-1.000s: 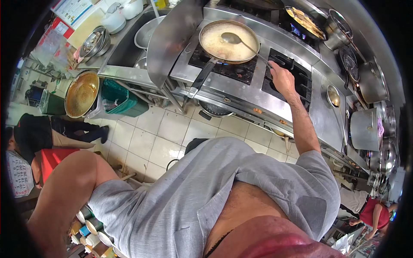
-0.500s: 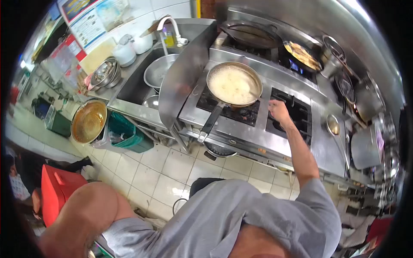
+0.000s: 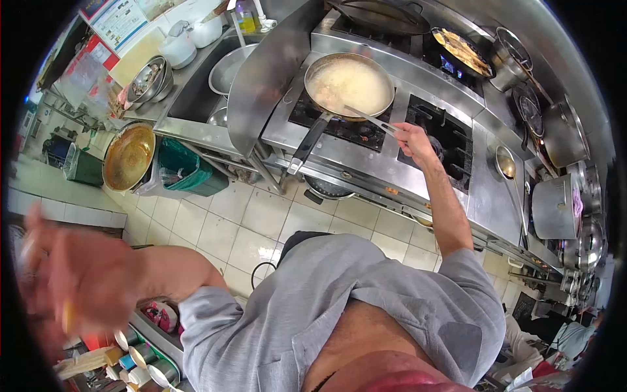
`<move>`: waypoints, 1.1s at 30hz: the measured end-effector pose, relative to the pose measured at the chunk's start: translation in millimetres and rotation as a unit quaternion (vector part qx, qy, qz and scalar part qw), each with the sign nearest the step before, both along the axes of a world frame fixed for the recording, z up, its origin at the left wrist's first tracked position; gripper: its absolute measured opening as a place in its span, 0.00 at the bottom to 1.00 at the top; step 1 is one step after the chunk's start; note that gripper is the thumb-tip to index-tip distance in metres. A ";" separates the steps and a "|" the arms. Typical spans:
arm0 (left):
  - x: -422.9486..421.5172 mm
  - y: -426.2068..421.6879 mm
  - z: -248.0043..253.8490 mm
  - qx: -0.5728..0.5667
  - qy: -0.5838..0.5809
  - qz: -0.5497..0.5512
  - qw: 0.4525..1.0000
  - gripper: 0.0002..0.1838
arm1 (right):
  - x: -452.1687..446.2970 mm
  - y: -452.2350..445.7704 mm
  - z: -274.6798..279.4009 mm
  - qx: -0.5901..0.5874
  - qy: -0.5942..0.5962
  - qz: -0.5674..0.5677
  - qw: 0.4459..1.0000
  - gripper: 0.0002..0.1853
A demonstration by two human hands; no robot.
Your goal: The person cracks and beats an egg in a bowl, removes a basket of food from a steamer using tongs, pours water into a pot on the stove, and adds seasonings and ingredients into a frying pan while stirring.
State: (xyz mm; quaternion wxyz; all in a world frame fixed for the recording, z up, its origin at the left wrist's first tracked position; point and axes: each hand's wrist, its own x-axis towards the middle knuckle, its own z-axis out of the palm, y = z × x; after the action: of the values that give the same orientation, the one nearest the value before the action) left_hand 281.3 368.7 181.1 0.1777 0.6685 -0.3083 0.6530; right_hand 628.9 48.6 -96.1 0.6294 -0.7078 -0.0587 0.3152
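Observation:
My right hand (image 3: 413, 139) is closed around a pair of metal tongs (image 3: 375, 119) at the right of the frying pan (image 3: 312, 97). The far end of the tongs dips into the pale, foamy liquid (image 3: 349, 83) in the pan. That pan sits on a stove burner, its black handle (image 3: 310, 140) pointing toward me. At the far left, my left hand (image 3: 85, 281) is raised close to the camera and smeared by motion. Its fingers cannot be made out, nor whether it holds anything.
A dark pan of browned food (image 3: 460, 52) stands over a blue flame at the back. A ladle (image 3: 505, 163) lies on the right counter beside a large pot (image 3: 554, 208). Left of the metal divider (image 3: 264, 85) is a sink with a bowl (image 3: 225, 70). A stained pan (image 3: 130, 157) hangs near a green-lined bin (image 3: 196, 170).
My right hand, earlier seen over the right burner, now grips the tongs in the pan. My left hand has come into view at the left, and the camera view has shifted.

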 end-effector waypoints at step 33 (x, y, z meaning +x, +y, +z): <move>-168.0 -63.9 -246.8 -0.477 0.346 0.473 0.655 0.18 | 68.8 3.2 -9.4 -0.076 -0.035 0.048 0.995 0.22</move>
State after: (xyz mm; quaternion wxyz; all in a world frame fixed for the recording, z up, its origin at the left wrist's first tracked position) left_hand 113.4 304.9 -65.7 0.2334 0.7252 0.4870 0.4272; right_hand 697.6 51.8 -105.5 0.5554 -0.7605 -0.0904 0.3242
